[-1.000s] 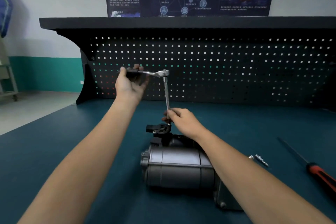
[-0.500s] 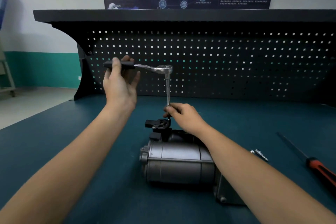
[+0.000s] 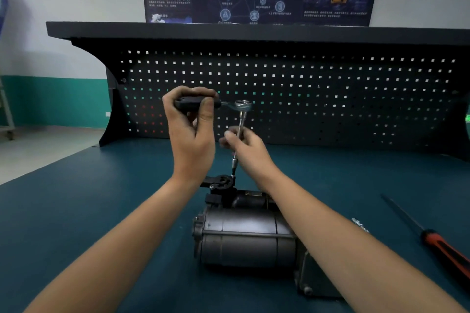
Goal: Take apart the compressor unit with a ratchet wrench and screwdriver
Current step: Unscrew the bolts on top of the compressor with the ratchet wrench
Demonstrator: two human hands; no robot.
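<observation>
**Head view.** The compressor unit (image 3: 244, 236) is lying on its side on the desk (image 3: 89, 211), near centre. Its cylindrical body is running left to right, and a black bracket (image 3: 220, 181) is standing up at its far left end. The ratchet wrench (image 3: 243, 105) is standing over that bracket. Its handle is lying level and pointing left. Its extension bar (image 3: 240, 123) is dropping, slightly tilted, from the head to a socket at the bracket's right edge. Whether the socket is seated on a fastener cannot be told.

The left hand (image 3: 189, 134) is gripping the black handle, with its fingers (image 3: 207, 112) curled round and clamped on it. This hold is judged to be giving leverage for the swing. The right hand (image 3: 250, 152) is pinching the extension bar about midway, with its fingers (image 3: 229, 136) closed on the shaft. This is judged to be steadying the bar so that the socket is not slipping off line.

The screwdriver (image 3: 442, 244) is lying on the desk at the near right, well apart from the unit. It is judged to be waiting within reach for a later step. A small metal part (image 3: 358, 223) is lying between the unit and the screwdriver, and what it is cannot be told. The pegboard (image 3: 330, 96) is closing off the far side of the desk.

The unit is appearing largely assembled, so disassembly is judged to be at an early stage.
</observation>
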